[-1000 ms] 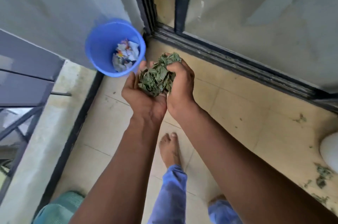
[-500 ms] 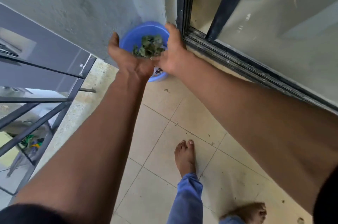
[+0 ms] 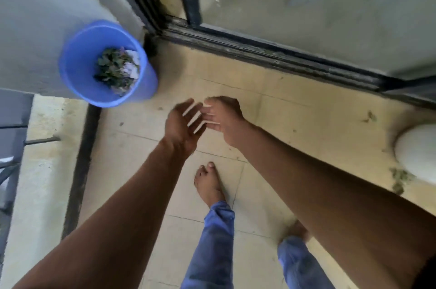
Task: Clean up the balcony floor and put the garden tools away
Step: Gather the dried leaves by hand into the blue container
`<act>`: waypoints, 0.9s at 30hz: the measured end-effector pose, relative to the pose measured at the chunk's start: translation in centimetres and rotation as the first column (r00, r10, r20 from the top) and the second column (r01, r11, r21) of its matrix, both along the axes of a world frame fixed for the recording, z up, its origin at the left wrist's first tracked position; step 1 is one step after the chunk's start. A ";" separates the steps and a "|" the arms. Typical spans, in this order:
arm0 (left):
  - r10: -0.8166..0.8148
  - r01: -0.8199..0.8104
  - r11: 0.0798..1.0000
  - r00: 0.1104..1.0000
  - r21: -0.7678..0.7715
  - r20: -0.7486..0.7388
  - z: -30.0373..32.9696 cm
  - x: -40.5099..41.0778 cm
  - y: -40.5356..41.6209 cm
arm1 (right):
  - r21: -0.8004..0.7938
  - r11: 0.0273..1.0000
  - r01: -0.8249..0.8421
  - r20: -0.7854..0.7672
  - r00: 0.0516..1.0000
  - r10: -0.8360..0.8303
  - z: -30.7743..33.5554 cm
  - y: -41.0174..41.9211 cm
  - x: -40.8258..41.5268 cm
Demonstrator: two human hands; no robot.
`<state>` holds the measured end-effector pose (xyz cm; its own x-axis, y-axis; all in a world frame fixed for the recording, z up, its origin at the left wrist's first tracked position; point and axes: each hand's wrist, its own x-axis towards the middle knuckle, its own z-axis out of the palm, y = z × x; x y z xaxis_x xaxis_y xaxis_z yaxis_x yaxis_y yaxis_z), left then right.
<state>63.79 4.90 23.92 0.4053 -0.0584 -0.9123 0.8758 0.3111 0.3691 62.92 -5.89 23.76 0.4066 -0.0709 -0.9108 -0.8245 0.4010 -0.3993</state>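
1. A blue plastic bucket (image 3: 107, 64) was seen standing in the corner of the balcony, against a grey wall (image 3: 47, 5) and just beside the dark frame of a sliding glass door (image 3: 306, 1).
2. Inside the bucket, a heap of dark green leaves (image 3: 111, 69) was shown lying on top of pale scraps of paper (image 3: 132, 68).
3. The balcony floor (image 3: 295, 109) was laid with cream tiles, marked by thin grout lines and scattered with small dark specks.
4. A few loose leaf bits (image 3: 398, 178) were left on the tiles at the right, beside a white rounded object (image 3: 417, 152) cut off by the edge of the view; what it was could not be told.
5. The door's black track (image 3: 271, 55) was run across the floor from the corner to the right edge.
6. At the left, a pale concrete ledge (image 3: 40, 171) edged by a dark strip was shown, with grey railing bars (image 3: 14, 123) beyond it.
7. The left hand (image 3: 182, 125) was held palm up with fingers spread and nothing in it, above the tiles and near the bucket.
8. The right hand (image 3: 224, 119) was held just beside it, fingers straight and empty, the fingertips of the two hands close together; contact could not be made out through the blur.
9. Below the arms, a bare foot (image 3: 208, 185) and blue trouser legs (image 3: 212, 248) were seen on the tiles.
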 end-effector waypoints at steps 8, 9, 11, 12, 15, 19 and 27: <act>-0.557 0.579 0.813 0.806 0.069 -0.201 -3.3 -15.2 -13.2 | -0.293 0.951 0.098 -0.116 0.984 -0.137 -4.4 -13.6 -17.6; -0.606 0.630 0.774 0.767 0.064 -0.213 -3.6 -16.6 -14.8 | -0.313 0.943 0.109 -0.126 0.980 -0.155 -4.6 -15.3 -19.4; -0.677 0.702 0.708 0.705 0.074 -0.212 -3.6 -19.3 -18.4 | -0.350 0.928 0.126 -0.137 0.973 -0.184 -5.1 -18.7 -23.3; -0.720 0.744 0.664 0.662 0.073 -0.208 -3.8 -20.5 -20.1 | -0.377 0.917 0.126 -0.132 0.973 -0.188 -5.6 -20.2 -25.2; -0.841 0.859 0.504 0.512 0.089 -0.173 -4.0 -24.1 -25.0 | -0.468 0.881 0.066 -0.155 0.976 -0.155 -6.4 -24.4 -30.7; -0.932 0.941 0.316 0.332 0.124 -0.144 -4.7 -28.5 -30.2 | -0.499 0.809 -0.309 -0.275 0.942 0.190 -6.5 -30.0 -38.4; -0.984 0.973 -0.087 -0.050 0.214 -0.173 -4.4 -36.7 -37.9 | -0.346 0.467 -0.814 -0.415 0.579 0.702 -4.9 -40.7 -52.9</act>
<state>27.09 -32.97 19.56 0.1292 -0.2500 -0.9596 0.1757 -0.9466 0.2703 10.01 -46.63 18.87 0.3375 -0.2380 -0.9107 -0.7841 -0.6064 -0.1321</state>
